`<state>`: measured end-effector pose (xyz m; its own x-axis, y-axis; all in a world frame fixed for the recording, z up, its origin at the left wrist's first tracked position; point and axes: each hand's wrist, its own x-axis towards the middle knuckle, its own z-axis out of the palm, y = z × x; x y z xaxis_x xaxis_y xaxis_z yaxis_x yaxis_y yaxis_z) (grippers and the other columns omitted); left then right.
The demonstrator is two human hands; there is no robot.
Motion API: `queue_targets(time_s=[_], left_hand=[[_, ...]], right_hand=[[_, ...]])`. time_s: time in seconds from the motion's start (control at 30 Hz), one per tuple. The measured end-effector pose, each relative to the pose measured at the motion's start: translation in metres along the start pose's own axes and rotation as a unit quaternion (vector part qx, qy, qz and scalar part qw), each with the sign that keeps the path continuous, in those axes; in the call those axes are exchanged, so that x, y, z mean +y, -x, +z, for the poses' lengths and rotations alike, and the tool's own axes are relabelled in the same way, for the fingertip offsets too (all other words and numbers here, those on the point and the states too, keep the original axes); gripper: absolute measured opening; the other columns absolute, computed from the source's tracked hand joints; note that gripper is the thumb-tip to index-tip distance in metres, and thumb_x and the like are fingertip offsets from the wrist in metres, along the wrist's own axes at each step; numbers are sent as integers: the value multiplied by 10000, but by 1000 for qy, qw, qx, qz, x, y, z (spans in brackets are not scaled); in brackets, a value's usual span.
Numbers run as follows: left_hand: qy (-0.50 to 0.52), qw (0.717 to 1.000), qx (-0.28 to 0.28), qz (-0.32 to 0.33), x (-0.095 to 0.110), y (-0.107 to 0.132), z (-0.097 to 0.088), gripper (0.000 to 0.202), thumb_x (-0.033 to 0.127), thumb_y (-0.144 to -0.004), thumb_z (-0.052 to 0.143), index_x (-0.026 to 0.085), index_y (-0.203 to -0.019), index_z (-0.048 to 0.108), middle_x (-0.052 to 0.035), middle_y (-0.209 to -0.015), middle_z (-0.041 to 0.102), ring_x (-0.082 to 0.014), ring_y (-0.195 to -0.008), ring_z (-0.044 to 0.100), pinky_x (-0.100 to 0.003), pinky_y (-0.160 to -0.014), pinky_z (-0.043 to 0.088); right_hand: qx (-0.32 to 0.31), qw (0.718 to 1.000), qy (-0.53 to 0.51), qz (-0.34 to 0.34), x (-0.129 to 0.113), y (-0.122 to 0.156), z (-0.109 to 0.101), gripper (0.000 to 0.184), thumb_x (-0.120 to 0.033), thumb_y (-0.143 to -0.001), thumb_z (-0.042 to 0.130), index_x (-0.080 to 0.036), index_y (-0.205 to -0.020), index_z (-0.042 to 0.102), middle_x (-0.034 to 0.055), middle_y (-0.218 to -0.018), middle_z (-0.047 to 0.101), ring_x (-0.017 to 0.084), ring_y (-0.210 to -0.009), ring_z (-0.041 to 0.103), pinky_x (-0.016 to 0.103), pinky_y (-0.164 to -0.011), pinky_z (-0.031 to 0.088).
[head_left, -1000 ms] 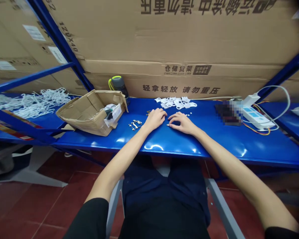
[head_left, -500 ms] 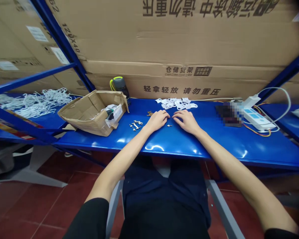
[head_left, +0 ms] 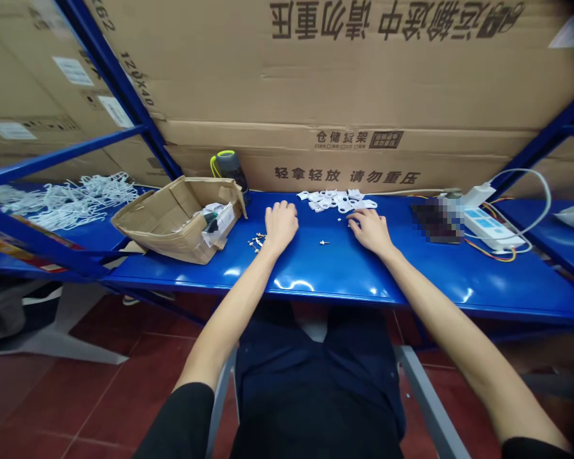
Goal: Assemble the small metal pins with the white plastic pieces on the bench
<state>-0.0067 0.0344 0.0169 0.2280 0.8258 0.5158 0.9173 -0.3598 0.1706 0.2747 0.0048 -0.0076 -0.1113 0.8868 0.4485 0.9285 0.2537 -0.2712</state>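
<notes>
My left hand (head_left: 281, 227) rests over the blue shelf top, back up, with its fingers curled down and the tips hidden; what is under them does not show. Partly behind its wrist lie several small metal screw-like pieces (head_left: 257, 242). My right hand (head_left: 370, 229) lies further right, fingers apart and bent towards the surface. A tiny white piece (head_left: 339, 220) sits just left of its fingertips. Between the two hands a single small screw-like piece (head_left: 324, 242) lies on its side. Beyond the right hand is a loose pile of white plastic parts with round holes (head_left: 344, 203).
An open cardboard box (head_left: 165, 220) with packets inside stands at left, a dark bottle (head_left: 232, 169) behind it. White wire hooks (head_left: 83, 197) cover the left shelf. At right are a power strip (head_left: 492, 228) with cables and a blurred dark object (head_left: 437, 220).
My left hand has moved left, now covering the spot where small brown pieces lay. My right hand has shifted slightly right, and a tiny white piece now shows beside it.
</notes>
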Motion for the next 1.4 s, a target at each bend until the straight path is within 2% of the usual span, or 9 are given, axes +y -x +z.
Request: queue_targets(time_s=[0.07, 0.27, 0.5, 0.67, 0.8, 1.0, 1.2, 1.4], left_hand=[[-12, 1000, 11, -21, -9, 2, -7, 213, 164, -953, 522, 188, -995, 729, -186, -1077, 741, -376, -1098, 653, -529, -965, 469], [-73, 992, -83, -66, -11, 14, -27, 290, 142, -937, 510, 200, -1080, 755, -151, -1186, 758, -359, -1173, 637, -505, -1003, 456], [-101, 988, -100, -60, -10, 14, -26, 270, 213, -984, 539, 205, -1022, 806, -162, -1139, 753, -383, -1145, 634, -521, -981, 431], [-84, 991, -101, -16, -9, 13, -24, 238, 260, -1028, 570, 214, -999, 802, -141, -1123, 742, -361, -1135, 623, -485, -953, 424], [-32, 993, -96, 61, 0, 12, -14, 195, 291, -1059, 591, 221, -1054, 773, -105, -1153, 730, -322, -1136, 619, -445, -923, 426], [45, 980, -107, 159, 15, 14, 3, 135, 281, -1084, 573, 200, -1078, 680, -84, -1167, 720, -266, -1103, 619, -400, -922, 428], [88, 975, -110, 174, 20, 16, 6, 127, 269, -1099, 533, 193, -1086, 634, -78, -1127, 705, -252, -1064, 615, -384, -925, 443], [102, 974, -98, 174, 20, 17, 8, 129, 266, -1113, 498, 201, -1106, 609, -74, -1137, 695, -248, -1061, 612, -382, -927, 445]], right_hand=[[1, 1000, -5, 4, -2, 0, -1, 346, -334, -1051, 468, -241, -1121, 794, 159, -1324, 732, 390, -1254, 581, 572, -973, 476], [-24, 999, 5, 22, -5, -1, -2, 346, -319, -1049, 465, -233, -1189, 770, 143, -1370, 713, 361, -1279, 563, 536, -1005, 455], [-31, 999, 17, 22, -6, -1, -3, 330, -323, -1052, 480, -239, -1200, 763, 142, -1387, 701, 362, -1284, 561, 518, -1000, 456], [-36, 999, 13, 3, -6, -1, 1, 348, -345, -1063, 477, -256, -1252, 756, 133, -1403, 692, 354, -1286, 555, 503, -993, 448], [-29, 999, 28, -20, -8, -4, 7, 385, -362, -1073, 483, -263, -1348, 733, 132, -1456, 667, 356, -1329, 530, 504, -997, 431], [-29, 998, 40, -47, -11, -7, 10, 339, -341, -1080, 500, -245, -1219, 793, 140, -1413, 696, 354, -1306, 554, 500, -992, 411], [-25, 996, -3, -85, -18, -3, 2, 260, -294, -1057, 542, -231, -1045, 794, 128, -1307, 757, 338, -1271, 610, 507, -1017, 395], [-56, 981, -163, -86, -29, -1, -1, 161, -317, -986, 642, -241, -1021, 780, 50, -1044, 834, 274, -990, 756, 469, -1035, 459]])
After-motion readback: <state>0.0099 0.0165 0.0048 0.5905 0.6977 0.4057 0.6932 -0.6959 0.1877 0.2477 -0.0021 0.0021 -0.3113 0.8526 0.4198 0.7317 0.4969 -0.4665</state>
